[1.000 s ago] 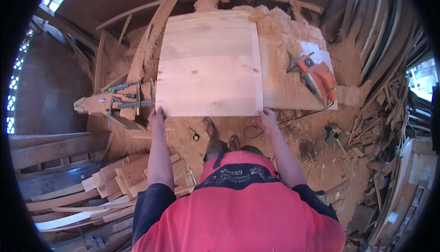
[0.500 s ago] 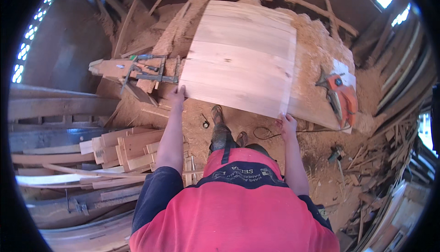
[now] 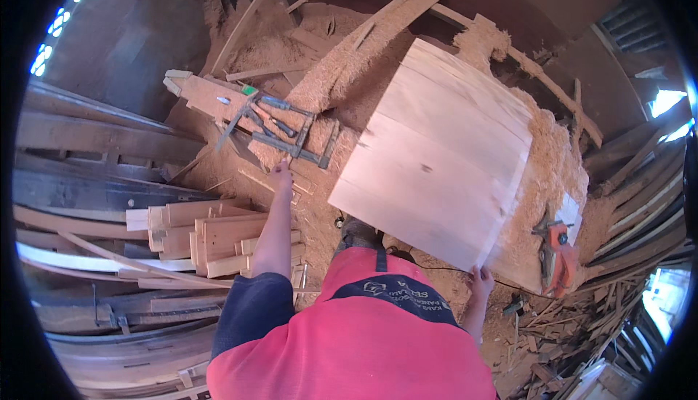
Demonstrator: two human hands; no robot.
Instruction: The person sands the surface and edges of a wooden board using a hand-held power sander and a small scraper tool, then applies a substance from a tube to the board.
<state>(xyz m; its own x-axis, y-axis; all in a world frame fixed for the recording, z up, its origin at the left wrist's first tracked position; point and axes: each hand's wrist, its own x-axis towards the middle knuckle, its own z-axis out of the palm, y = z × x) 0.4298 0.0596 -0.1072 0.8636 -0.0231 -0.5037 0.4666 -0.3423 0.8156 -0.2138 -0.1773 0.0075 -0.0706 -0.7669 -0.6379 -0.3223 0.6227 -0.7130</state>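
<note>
A wide pale wooden panel (image 3: 436, 153) of several joined boards lies on the shavings-covered bench, its near corner overhanging my side. My right hand (image 3: 480, 281) grips that near corner, thumb and fingers at its edge. My left hand (image 3: 281, 174) is off the panel, fingers apart, close to the near end of a plank support (image 3: 196, 98). On that support, just beyond the hand, rest a dark metal bar clamp (image 3: 291, 149) and some hand tools (image 3: 273, 120), one with an orange handle. Nothing can be made out in the left hand.
An orange power planer (image 3: 558, 258) sits at the bench's right end among heaped shavings (image 3: 552, 153). Cut boards (image 3: 225, 236) are stacked at left, beside long planks (image 3: 87, 189). Offcuts (image 3: 560, 334) litter the floor at right, and more long timber leans behind.
My left hand has let go of the panel's left corner and moved left, toward the clamp and tools. My right hand stays on its corner. The whole view has turned.
</note>
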